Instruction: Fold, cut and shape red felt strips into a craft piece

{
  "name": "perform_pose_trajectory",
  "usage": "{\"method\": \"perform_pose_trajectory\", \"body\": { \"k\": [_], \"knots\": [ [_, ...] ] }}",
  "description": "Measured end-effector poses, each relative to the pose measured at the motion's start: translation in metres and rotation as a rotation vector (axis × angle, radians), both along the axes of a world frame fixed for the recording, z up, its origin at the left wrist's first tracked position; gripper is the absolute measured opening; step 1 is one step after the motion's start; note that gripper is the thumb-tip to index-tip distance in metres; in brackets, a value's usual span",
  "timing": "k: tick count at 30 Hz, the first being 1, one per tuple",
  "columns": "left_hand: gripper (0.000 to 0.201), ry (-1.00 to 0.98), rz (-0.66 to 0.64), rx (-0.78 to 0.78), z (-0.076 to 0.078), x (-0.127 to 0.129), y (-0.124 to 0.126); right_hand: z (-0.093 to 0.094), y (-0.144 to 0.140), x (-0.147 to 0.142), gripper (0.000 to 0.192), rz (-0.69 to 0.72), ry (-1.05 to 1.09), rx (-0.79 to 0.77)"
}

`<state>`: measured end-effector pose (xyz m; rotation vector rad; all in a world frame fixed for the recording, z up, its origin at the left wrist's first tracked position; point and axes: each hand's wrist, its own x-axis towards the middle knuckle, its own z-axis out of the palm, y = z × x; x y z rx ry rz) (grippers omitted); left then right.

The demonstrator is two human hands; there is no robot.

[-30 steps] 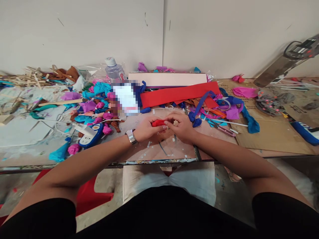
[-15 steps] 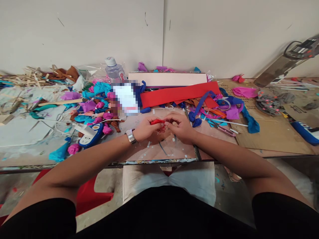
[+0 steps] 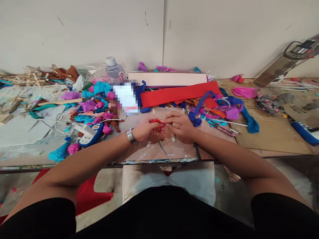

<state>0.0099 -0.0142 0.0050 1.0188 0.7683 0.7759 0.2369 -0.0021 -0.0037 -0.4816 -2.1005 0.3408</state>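
Note:
A small piece of red crepe paper [image 3: 157, 122] is pinched between my two hands above the table's front middle. My left hand [image 3: 146, 129], with a metal watch at the wrist, is closed on its left side. Fingertips of my right hand [image 3: 179, 125] press on its right end, and they partly hide it. Just beyond the hands lies a long flat strip of red crepe paper [image 3: 178, 94]. Dark blue twisted paper [image 3: 195, 118] rests beside my right hand.
Crumpled paper pieces and pink rosettes [image 3: 73, 148] are heaped at left, near a blue-and-white power strip [image 3: 91, 135]. A plastic bottle [image 3: 115, 70] stands behind. Scissors [image 3: 224, 130] lie at right, beside cardboard [image 3: 269, 136] and a dark tumbler [image 3: 276, 64]. Wooden sticks [image 3: 32, 78] are piled far left.
The fingers of my right hand have straightened a little and shifted over the red paper. The red piece now looks more curled between the hands. Everything else stays put.

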Motion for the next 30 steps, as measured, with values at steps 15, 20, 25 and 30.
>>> {"method": "perform_pose_trajectory", "body": {
  "k": [15, 20, 25, 30],
  "knots": [
    [0.035, -0.085, -0.022, -0.016, 0.0033, -0.0036, 0.0025, 0.0029, 0.0011, 0.0042, 0.023, -0.002, -0.085, 0.069],
    [0.035, -0.034, -0.007, -0.011, 0.0014, -0.0029, 0.0038, 0.0001, 0.0027, 0.0038, 0.022, -0.018, -0.090, 0.085],
    [0.033, 0.010, 0.007, -0.013, -0.0015, -0.0028, 0.0060, -0.0001, 0.0032, 0.0033, 0.021, -0.048, -0.096, 0.112],
    [0.034, 0.011, 0.007, -0.007, -0.0027, -0.0034, 0.0061, 0.0024, 0.0023, 0.0038, 0.014, -0.039, -0.110, 0.141]
  ]
}}
